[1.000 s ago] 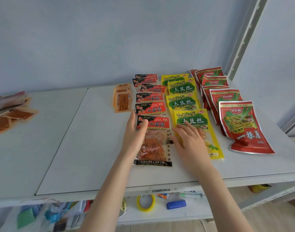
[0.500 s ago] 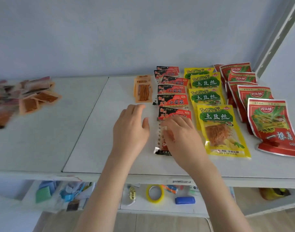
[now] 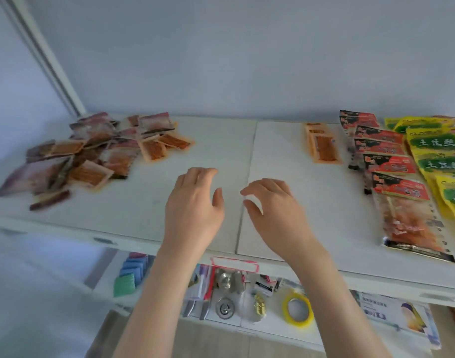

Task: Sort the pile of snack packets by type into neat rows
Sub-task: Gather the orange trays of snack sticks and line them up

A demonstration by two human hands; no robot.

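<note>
Both hands are empty. My left hand (image 3: 192,210) and right hand (image 3: 275,215) are side by side over the bare middle of the white counter (image 3: 285,156), palms down, close together but apart. The fingers (image 3: 203,174) of each are loosely spread and slightly bent, gripping nothing. I cannot tell whether the fingertips touch the surface.

The unsorted pile of snack packets (image 3: 92,156) lies well to my left near the back corner, a blurred jumble of orange and reddish-brown wrappers overlapping at all angles.

To my right are the sorted rows, running front to back. First come the small orange packets (image 3: 322,146), then beside them the overlapping red-and-black packets (image 3: 386,156), then the yellow packets (image 3: 438,151), cut off at the edge of view.

Below the counter, a lower shelf holds small items, including a roll of yellow tape (image 3: 297,310).
</note>
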